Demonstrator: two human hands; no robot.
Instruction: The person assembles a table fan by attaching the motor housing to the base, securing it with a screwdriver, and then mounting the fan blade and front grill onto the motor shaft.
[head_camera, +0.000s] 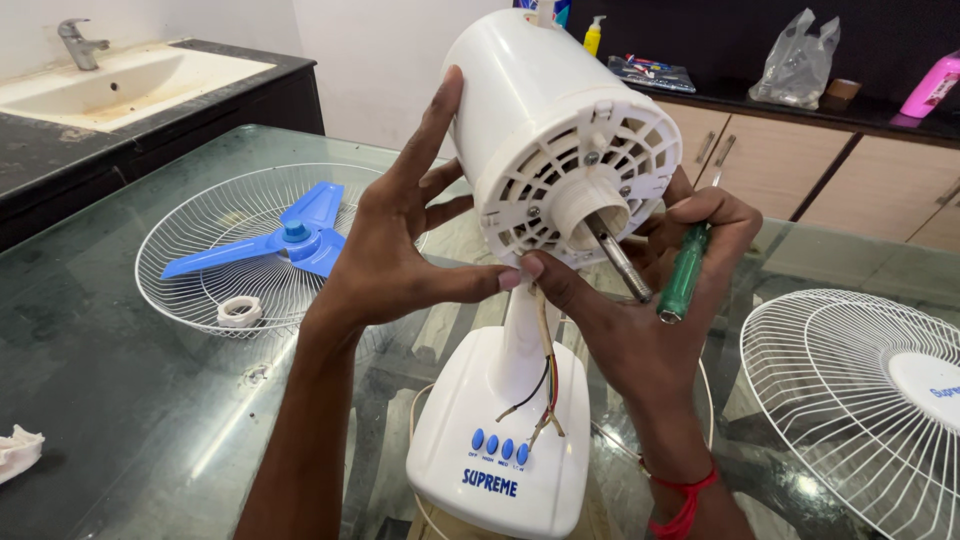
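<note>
Head view: one camera looks down at two bare hands working over a glass table (120, 400).
Fan motor housing (545, 120): white, drum-shaped, on a white stand (500, 440) at centre; its long axis tilts up and away, with the vented face and metal shaft (620, 258) pointing toward the camera and down-right.
Wires (545, 385): loose coloured strands hang from the housing down the stand's neck.
Left hand (395, 235): grip spread wide, fingers pressed on the housing's left side, thumb at its lower rim.
Right hand (650, 290): grip closed round a green-handled screwdriver (685, 272), index fingertip touching the lower rim.
Left of stand: wire grille (190, 225) carrying a blue blade (285, 240).
Right edge: second grille (850, 390).
</note>
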